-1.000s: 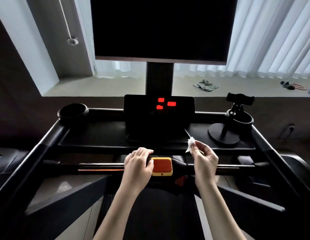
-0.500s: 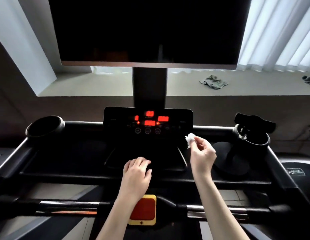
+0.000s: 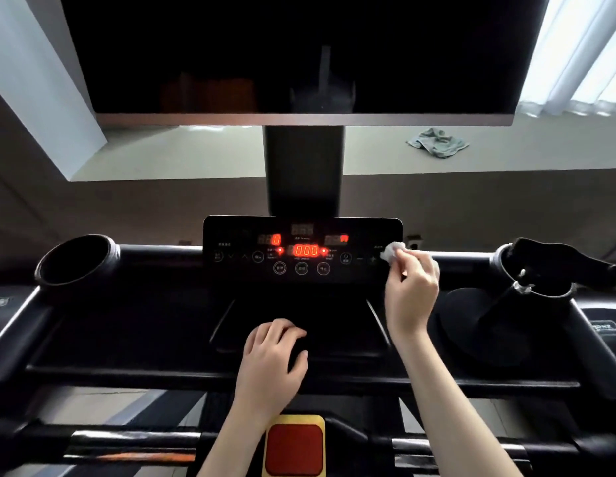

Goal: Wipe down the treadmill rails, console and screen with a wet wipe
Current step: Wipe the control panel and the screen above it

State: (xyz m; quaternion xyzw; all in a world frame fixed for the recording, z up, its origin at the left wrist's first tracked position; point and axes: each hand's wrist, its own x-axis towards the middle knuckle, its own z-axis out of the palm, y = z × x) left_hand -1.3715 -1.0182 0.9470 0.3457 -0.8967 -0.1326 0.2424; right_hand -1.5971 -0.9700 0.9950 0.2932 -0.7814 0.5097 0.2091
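The wet wipe (image 3: 392, 252) is probably almost weightless, soft and limp, with no stiffness of its own, so it only works where fingers back it. Being damp, it should cling to the skin rather than slip. The best hold looks like a pinch around the bunched middle, with a small pad left sticking out past the fingertips to meet the surface. It may tear or roll up if dragged hard over an edge, so light strokes seem wiser (the console is lit, and its touch buttons might respond to a firm press).

It shows as a small, crumpled white wad, and most of it is hidden inside the grip. It sits right of the frame's centre, at the right end of the console (image 3: 301, 249), beside the plus mark. I cannot tell whether it touches the panel or is just off it.

The right hand (image 3: 411, 294) pinches the wipe between thumb and fingertips, the other fingers bent in behind. The left hand (image 3: 272, 356), at lower centre, rests on the dark tray (image 3: 361, 335) under the console, its fingers loosely bent and nothing visible in them.

The big dark screen (image 3: 299, 53) fills the top of the frame, and the front rail (image 3: 127, 442) crosses the bottom.
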